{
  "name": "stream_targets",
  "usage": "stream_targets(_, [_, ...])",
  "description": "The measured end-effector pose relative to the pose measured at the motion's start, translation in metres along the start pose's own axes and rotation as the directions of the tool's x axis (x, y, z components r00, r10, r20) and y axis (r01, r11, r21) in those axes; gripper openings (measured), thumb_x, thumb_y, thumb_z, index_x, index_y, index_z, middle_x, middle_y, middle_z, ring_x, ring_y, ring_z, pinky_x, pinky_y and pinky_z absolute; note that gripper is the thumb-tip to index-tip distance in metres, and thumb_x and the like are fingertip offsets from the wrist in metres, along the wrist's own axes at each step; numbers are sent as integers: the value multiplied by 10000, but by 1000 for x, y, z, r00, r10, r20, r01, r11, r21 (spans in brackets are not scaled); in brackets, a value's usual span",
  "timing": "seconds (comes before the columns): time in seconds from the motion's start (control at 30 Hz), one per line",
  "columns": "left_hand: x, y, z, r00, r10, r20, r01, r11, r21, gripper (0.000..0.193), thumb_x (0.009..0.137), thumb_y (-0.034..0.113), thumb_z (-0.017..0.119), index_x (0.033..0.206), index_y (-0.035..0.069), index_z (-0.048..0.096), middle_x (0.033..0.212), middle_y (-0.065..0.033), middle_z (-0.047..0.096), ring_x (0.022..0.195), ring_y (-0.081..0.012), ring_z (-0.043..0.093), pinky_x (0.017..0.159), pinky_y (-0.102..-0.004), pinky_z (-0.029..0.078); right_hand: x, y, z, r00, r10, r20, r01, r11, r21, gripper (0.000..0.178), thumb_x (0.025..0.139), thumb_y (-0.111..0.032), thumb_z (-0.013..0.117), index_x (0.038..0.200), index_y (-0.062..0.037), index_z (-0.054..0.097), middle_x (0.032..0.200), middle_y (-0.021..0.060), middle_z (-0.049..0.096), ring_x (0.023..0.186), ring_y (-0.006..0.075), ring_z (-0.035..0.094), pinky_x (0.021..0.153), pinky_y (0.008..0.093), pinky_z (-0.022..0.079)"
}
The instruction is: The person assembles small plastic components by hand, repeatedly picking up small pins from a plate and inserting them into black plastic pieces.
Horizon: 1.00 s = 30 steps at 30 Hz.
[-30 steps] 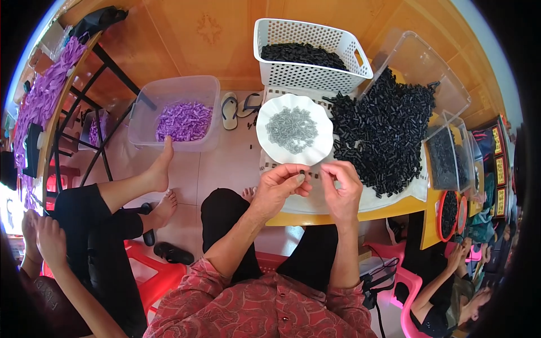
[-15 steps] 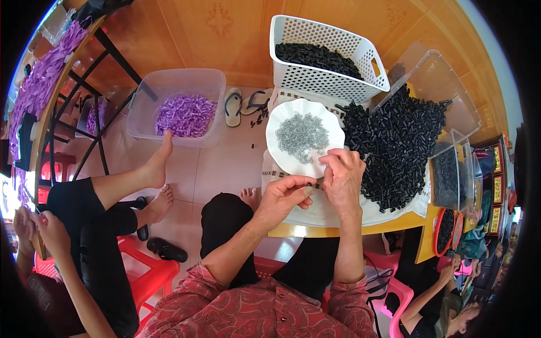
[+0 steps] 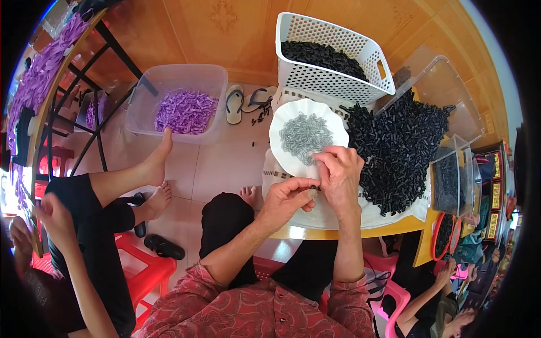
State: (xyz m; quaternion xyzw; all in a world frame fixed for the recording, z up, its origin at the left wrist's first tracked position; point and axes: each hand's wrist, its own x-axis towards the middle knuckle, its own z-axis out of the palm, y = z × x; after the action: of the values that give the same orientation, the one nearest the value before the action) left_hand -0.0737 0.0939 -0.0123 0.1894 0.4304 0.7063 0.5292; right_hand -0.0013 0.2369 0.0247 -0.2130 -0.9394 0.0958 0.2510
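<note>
My left hand (image 3: pixel 283 201) pinches a small black tubular piece (image 3: pixel 313 187) between thumb and forefinger, just off the near rim of a white scalloped plate (image 3: pixel 275 139). A heap of small clear pieces (image 3: pixel 306 133) covers the plate's middle. Over the plate's near right part, my right hand (image 3: pixel 341 173) is closed with its fingertips together at the edge of that heap. Whatever it grips is hidden or too small to name. Right of the plate spreads a big pile of black tubular pieces (image 3: pixel 401 155) like the one in my left hand.
Behind the plate stands a white perforated basket (image 3: pixel 329 84) of black pieces. Clear plastic boxes (image 3: pixel 470 110) border the pile. On the floor are a tub (image 3: pixel 141 112) of purple pieces and sandals (image 3: pixel 234 104). Co-workers sit left and right; a red stool (image 3: pixel 149 270) is left.
My right fingertips have moved slightly left and farther onto the plate, toward the clear pieces. My left hand keeps its pinch. The co-worker's hand at left has risen.
</note>
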Motion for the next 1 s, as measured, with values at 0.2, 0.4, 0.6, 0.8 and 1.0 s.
stream_targets(0.2, [0,5,2,999,3,-42,-4,999,-32,263,923,59,579,1177,-2,601,913,-60,656,760,-106,624,693,-250,522,14,-1,1,996,-39,75,42,998,-41,213,673,-6,687,851,-119,717,871,39,566,899,237,511,886,411,343])
stream_targets(0.4, [0,2,0,997,10,-75,-19,993,-117,229,928,53,566,1150,3,593,946,-82,660,772,-124,634,677,-265,531,20,2,-3,986,-25,167,33,999,-44,230,649,16,666,847,-95,705,873,53,563,902,241,495,907,415,325])
stream_targets(0.6, [2,2,2,998,41,-43,-48,980,-191,198,935,63,573,1116,-16,587,972,-87,653,794,-131,642,680,-257,538,18,3,-1,977,4,215,26,991,-133,234,633,20,665,854,-56,675,909,60,557,924,252,493,888,411,343])
stream_targets(0.8, [2,-2,2,996,85,-5,-85,974,-211,189,935,53,570,1112,-11,594,1023,-81,650,835,-137,646,701,-260,544,17,1,-2,988,-28,150,35,998,-47,207,640,17,668,838,-44,661,921,65,555,933,257,497,884,408,351])
stream_targets(1.0, [2,-1,2,996,86,-4,-85,978,-189,181,935,53,570,1101,-11,601,1013,-82,653,832,-135,645,704,-260,543,15,2,1,986,-27,162,39,997,-70,171,653,26,663,818,-10,633,955,87,554,938,271,493,892,416,347])
